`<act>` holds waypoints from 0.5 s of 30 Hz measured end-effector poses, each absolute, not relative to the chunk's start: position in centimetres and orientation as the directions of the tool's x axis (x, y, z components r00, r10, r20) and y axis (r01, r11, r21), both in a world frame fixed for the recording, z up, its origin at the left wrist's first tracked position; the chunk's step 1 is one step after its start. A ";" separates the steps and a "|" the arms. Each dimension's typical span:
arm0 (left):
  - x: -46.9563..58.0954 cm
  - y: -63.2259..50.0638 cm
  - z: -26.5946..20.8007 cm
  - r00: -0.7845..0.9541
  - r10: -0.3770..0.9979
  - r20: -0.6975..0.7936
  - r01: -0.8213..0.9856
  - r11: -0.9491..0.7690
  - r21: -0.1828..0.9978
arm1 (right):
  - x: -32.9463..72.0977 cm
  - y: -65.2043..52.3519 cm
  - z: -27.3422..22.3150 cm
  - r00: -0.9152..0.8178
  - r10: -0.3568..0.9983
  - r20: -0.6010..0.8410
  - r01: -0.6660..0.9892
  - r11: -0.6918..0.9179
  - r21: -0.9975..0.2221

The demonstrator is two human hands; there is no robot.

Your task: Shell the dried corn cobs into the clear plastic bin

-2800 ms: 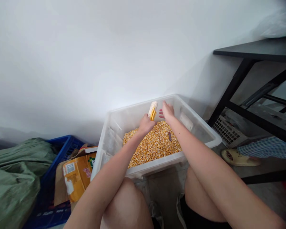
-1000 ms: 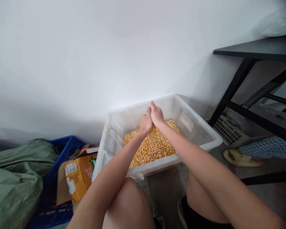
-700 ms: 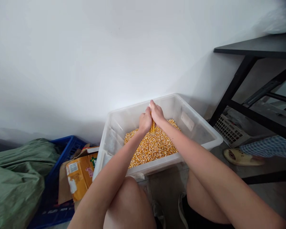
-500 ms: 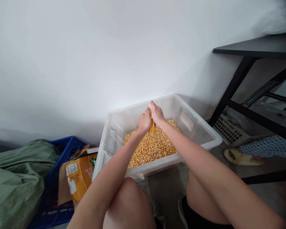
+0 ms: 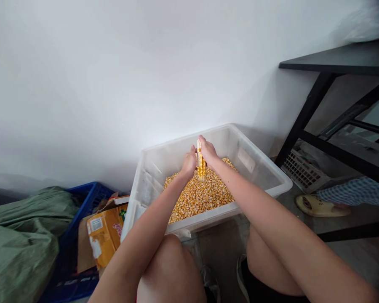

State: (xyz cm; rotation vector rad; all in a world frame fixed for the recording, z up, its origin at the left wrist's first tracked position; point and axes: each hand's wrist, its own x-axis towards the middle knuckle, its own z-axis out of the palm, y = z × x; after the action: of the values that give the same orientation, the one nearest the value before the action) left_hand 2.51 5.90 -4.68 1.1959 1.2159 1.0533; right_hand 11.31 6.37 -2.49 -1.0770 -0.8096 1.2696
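Observation:
An ear of corn (image 5: 201,164) stands nearly upright over the tub, its yellow kernels facing me and its tip pale. My right hand (image 5: 209,152) is closed around its upper right side, the thumb near the tip. On the left side of the ear, my left hand (image 5: 190,162) is closed against it, thumb pointing up. A pale strip shows between the left fingers and the ear; whether it is bare cob I cannot tell. Beneath both hands, loose corn kernels (image 5: 200,198) cover the bottom of a translucent plastic tub (image 5: 213,218).
A black table (image 5: 331,63) with slanted legs stands at right, a white basket (image 5: 305,170) under it. Another person's foot in a yellow clog (image 5: 322,206) is near. At left are a torn cardboard box (image 5: 104,235), a blue crate (image 5: 85,202) and a green sack (image 5: 22,235).
My left hand has shifted slightly left, off the front of the ear, so more of its kernels show. The right hand stays on the ear. The view has shifted a little.

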 end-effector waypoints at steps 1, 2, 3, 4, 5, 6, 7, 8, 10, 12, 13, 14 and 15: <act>2.4 5.9 -4.8 0.132 0.985 -0.116 0.018 0.115 0.993 | 11.5 6.5 -2.5 0.129 0.982 -0.135 -0.372 -0.078 -0.925; 2.2 5.9 -4.9 0.176 0.977 -0.119 -0.001 0.122 0.993 | 11.6 6.6 -2.6 0.107 0.979 -0.176 -0.411 -0.118 -0.904; 2.0 6.0 -4.9 0.213 0.969 -0.123 -0.015 0.130 0.991 | 11.9 6.7 -2.5 0.090 0.974 -0.208 -0.448 -0.147 -0.882; 1.7 6.0 -4.9 0.237 0.962 -0.134 -0.018 0.142 0.990 | 12.1 6.9 -2.5 0.082 0.970 -0.230 -0.479 -0.164 -0.862; 1.4 6.0 -4.7 0.241 0.958 -0.154 -0.005 0.160 0.987 | 12.3 7.0 -2.5 0.083 0.967 -0.240 -0.501 -0.168 -0.849; 1.2 6.1 -4.5 0.225 0.956 -0.187 0.026 0.186 0.982 | 12.4 7.1 -2.5 0.094 0.966 -0.241 -0.512 -0.161 -0.844; 1.0 6.1 -4.3 0.189 0.956 -0.223 0.070 0.214 0.974 | 12.5 7.2 -2.5 0.111 0.965 -0.237 -0.513 -0.148 -0.845; 0.8 6.1 -4.0 0.144 0.957 -0.252 0.120 0.235 0.964 | 12.5 7.3 -2.5 0.132 0.964 -0.230 -0.505 -0.134 -0.853; 0.9 6.0 -3.4 0.059 0.972 -0.227 0.230 0.208 0.951 | 12.2 7.4 -2.7 0.174 0.964 -0.203 -0.469 -0.100 -0.878; 1.2 5.7 -2.8 0.046 0.993 -0.107 0.357 0.083 0.930 | 11.6 7.3 -2.9 0.189 0.969 -0.158 -0.424 -0.065 -0.903; 1.4 5.5 -2.5 0.076 0.996 -0.044 0.419 0.008 0.908 | 11.3 7.2 -3.0 0.184 0.974 -0.135 -0.407 -0.050 -0.912; 1.6 5.3 -2.2 0.121 0.993 0.002 0.469 -0.059 0.881 | 10.9 7.1 -3.1 0.173 0.978 -0.117 -0.397 -0.039 -0.917; 1.8 5.1 -2.0 0.167 0.985 0.030 0.500 -0.111 0.859 | 10.7 7.0 -3.1 0.163 0.981 -0.102 -0.394 -0.030 -0.919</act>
State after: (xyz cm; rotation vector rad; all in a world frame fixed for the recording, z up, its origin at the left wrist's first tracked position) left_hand 1.81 5.06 -1.96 1.7170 1.4253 0.8435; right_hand 10.66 6.98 -3.15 -1.0372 -0.7515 1.2875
